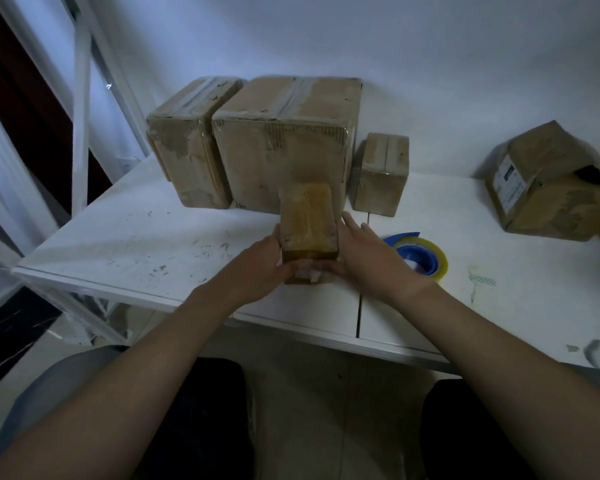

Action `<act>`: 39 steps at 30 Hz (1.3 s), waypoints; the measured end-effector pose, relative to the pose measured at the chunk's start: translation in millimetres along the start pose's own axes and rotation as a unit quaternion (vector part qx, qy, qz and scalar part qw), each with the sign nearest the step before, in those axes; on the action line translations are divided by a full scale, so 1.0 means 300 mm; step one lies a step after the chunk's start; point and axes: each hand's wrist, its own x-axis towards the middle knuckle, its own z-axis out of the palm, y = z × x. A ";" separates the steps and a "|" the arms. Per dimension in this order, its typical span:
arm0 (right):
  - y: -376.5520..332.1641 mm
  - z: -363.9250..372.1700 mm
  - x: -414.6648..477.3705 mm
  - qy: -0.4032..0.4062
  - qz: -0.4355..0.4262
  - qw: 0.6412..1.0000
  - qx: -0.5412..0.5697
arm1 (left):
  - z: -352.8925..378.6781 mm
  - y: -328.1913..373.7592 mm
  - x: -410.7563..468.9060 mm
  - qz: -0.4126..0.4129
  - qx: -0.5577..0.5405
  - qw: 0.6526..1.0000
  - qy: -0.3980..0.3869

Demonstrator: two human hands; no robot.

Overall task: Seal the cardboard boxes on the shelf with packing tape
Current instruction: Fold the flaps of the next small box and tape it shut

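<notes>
1. A small brown cardboard box wrapped in glossy clear tape (pixel 307 221) stands near the front edge of the white shelf board (pixel 136 244), in the middle.
2. The left hand (pixel 260 268) grips its left side, fingers curled round the edge and thumb on the near face.
3. The right hand (pixel 368 258) lies against its right side, fingers straight and slightly apart, thumb on the near face.
4. A clear packing tape roll with a blue core (pixel 421 258) lies just right of that hand.
5. Three taped cardboard boxes (pixel 284 140) stand far behind; an open one (pixel 551 181) sits far right.

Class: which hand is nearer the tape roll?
Right. The right hand sits between the small box and the tape roll, just left of the roll; the left hand holds the box's far side.
</notes>
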 end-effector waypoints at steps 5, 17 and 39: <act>0.069 -0.199 -0.106 0.075 0.022 0.995 0.054 | -0.009 0.175 0.060 0.042 0.035 0.998 0.024; 0.535 -0.429 -0.208 0.135 0.160 0.976 0.054 | 0.156 0.536 0.553 0.174 0.166 0.971 -0.013; 0.919 -0.188 0.309 0.041 0.246 0.965 0.081 | 0.257 0.286 1.084 0.051 0.369 0.928 0.024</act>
